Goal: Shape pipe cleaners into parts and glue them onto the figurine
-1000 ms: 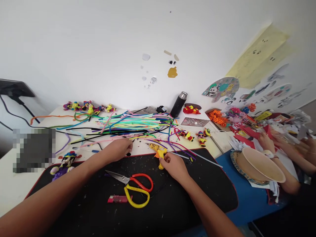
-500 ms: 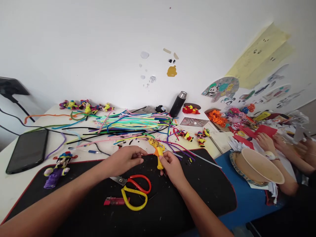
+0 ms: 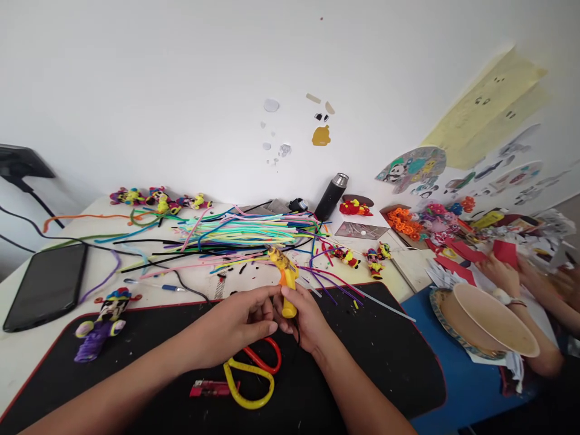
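A yellow hot glue gun (image 3: 289,305) stands nearly upright, its nozzle pointing up and away, with my right hand (image 3: 308,317) closed around its handle. My left hand (image 3: 240,323) is just beside it, thumb and fingers apart and partly curled, the index fingertip at the gun's grip. Whether that fingertip touches the gun I cannot tell. Below my hands, scissors with one red and one yellow handle (image 3: 251,403) lie on the black mat (image 3: 362,362), their blades hidden by my left hand. A red utility knife (image 3: 209,388) lies left of them.
Behind the mat is a pile of coloured pipe cleaners (image 3: 244,232). A purple pipe-cleaner doll (image 3: 97,338) and a phone (image 3: 45,287) are at left. A black thermos (image 3: 332,196) stands by the wall. At right, another person's hands (image 3: 501,275) handle red paper near a bowl (image 3: 493,314).
My left hand has moved right, up to the glue gun, and now covers the scissor blades. The gun stays in my right hand, slightly lower and more upright. The view has shifted slightly.
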The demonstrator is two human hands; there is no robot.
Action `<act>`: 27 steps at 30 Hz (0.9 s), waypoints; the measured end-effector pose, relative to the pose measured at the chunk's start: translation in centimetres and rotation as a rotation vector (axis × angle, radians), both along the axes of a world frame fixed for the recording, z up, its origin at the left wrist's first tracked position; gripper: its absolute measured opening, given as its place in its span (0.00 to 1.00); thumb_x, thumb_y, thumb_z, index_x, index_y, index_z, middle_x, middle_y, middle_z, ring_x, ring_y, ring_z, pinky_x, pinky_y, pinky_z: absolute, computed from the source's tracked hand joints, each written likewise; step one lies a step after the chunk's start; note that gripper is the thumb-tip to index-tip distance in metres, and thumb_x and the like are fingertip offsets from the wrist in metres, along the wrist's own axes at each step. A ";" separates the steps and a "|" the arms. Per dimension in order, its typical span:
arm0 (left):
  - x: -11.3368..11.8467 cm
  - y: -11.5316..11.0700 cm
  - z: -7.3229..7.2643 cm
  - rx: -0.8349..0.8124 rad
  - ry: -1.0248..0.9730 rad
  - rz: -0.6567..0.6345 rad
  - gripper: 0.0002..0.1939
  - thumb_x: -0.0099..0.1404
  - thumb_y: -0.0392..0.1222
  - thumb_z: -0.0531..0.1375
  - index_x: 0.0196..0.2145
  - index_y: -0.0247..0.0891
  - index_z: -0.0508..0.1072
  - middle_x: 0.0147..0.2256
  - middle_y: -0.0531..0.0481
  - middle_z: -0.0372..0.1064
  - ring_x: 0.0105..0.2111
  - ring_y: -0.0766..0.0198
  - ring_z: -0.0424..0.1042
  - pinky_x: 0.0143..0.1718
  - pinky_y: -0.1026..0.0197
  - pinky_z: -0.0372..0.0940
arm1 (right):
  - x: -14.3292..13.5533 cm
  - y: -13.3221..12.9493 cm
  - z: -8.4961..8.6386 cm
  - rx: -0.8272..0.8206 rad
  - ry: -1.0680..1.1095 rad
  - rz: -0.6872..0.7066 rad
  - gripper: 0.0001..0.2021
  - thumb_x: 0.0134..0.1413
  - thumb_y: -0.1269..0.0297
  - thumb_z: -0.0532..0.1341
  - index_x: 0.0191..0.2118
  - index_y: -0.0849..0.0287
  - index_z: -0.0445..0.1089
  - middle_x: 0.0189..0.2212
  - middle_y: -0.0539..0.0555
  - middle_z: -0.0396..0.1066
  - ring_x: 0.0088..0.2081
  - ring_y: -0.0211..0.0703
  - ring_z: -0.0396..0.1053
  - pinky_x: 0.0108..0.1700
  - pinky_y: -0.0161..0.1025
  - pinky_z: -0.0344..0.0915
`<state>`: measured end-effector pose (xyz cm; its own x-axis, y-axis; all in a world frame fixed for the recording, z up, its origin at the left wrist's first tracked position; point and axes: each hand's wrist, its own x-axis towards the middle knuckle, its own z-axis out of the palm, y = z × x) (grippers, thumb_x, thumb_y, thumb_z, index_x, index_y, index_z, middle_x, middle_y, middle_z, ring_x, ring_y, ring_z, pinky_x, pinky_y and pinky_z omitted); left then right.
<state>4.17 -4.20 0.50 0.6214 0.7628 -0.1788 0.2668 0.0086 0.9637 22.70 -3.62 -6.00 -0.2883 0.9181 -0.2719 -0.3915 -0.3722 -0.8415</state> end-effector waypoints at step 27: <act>-5.1 5.0 -2.1 -0.473 -0.618 0.726 0.21 0.45 0.38 0.80 0.39 0.34 0.86 0.31 0.47 0.77 0.28 0.69 0.72 0.32 0.69 0.70 | -3.3 5.8 1.0 0.105 0.184 0.139 0.19 0.61 0.47 0.67 0.34 0.61 0.72 0.16 0.45 0.66 0.12 0.32 0.61 0.12 0.27 0.49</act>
